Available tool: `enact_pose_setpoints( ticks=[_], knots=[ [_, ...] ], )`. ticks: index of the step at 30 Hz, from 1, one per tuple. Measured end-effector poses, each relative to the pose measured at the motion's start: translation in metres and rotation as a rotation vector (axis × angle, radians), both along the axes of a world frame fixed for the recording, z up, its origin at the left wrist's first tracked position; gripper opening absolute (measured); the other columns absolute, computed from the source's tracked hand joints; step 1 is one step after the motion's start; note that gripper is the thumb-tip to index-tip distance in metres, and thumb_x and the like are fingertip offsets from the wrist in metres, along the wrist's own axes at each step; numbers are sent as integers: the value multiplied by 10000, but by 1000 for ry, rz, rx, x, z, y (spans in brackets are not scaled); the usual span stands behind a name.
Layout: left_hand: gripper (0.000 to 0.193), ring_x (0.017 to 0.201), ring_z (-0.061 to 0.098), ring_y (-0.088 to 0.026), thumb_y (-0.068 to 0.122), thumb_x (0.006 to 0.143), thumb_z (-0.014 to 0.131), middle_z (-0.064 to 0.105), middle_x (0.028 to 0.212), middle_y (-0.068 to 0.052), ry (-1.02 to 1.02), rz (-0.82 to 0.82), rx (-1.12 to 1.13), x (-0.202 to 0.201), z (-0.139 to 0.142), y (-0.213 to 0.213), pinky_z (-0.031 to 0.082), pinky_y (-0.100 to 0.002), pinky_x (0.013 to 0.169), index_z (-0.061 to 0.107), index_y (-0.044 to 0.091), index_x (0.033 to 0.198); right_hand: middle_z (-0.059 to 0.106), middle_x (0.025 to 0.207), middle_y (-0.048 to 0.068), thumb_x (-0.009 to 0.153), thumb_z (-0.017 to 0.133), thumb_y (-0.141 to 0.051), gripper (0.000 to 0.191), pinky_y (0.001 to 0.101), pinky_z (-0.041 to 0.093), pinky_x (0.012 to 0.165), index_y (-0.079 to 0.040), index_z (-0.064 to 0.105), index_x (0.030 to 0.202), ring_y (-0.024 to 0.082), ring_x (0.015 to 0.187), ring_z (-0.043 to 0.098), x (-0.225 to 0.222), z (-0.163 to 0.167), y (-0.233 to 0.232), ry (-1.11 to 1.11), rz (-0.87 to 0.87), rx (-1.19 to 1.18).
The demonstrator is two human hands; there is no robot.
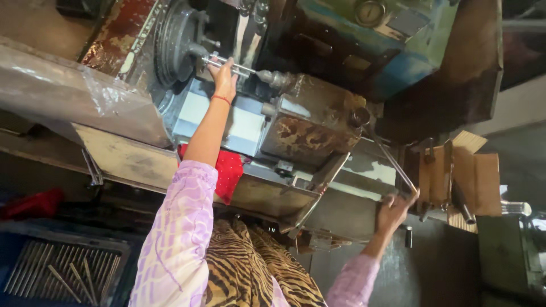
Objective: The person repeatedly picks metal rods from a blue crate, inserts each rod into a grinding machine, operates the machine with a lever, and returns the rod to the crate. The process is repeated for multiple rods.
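Our left hand (225,78) has its fingers wrapped round the shiny metal rod (230,65) at the machine's (307,122) chuck; right hand (393,211) fingers grip the long lever (392,162). The rod looks stiff, slick, best held mid-length.

Left hand (224,79): stretched up to the lathe (296,122), fingers closed around a bright metal rod (230,64) lying crosswise by the round dark chuck (173,42).
Right hand (393,211): low at the machine's right side, gripping the end of a long thin lever (392,162) that slants up to the rusty carriage.
Wrist: red thread band (221,99).
Red cloth (227,173): hangs over the machine's edge behind the left forearm.
Tray (62,273): lower left, holds loose thin rods.
Cardboard box (475,179): just beyond the right hand.
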State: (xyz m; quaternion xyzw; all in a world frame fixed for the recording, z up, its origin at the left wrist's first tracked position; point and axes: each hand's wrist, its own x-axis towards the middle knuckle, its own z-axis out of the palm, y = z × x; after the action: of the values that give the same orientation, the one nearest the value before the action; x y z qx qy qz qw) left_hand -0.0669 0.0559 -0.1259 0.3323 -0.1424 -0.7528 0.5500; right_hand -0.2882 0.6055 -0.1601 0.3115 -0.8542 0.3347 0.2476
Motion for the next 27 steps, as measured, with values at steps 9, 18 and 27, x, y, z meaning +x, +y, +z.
enact_pose_setpoints(
  ticks=[9,18,27],
  knots=[
    [222,625,419,-63,146,939,732,499,812,37,-114,74,-424,25,81,52,339,-254,534,518,107,988,611,1140,147,1016,600,-290,456,417,488,784,-67,519,1405,307,978,595,175,-95,22,-1152,-380,-988],
    [234,716,421,-9,109,943,790,471,797,92,-272,-325,-693,177,56,183,351,-208,593,561,83,898,610,1089,34,960,619,-259,326,303,501,727,-104,582,1244,174,958,594,286,-111,51,-1228,-91,-841],
    [446,495,432,-93,429,848,872,580,610,-35,-1551,6,-1059,414,-6,253,382,-335,499,634,52,865,704,829,51,958,557,-259,223,364,518,544,-102,709,1001,215,647,644,376,-100,-19,-1628,-276,-911]
  ],
)
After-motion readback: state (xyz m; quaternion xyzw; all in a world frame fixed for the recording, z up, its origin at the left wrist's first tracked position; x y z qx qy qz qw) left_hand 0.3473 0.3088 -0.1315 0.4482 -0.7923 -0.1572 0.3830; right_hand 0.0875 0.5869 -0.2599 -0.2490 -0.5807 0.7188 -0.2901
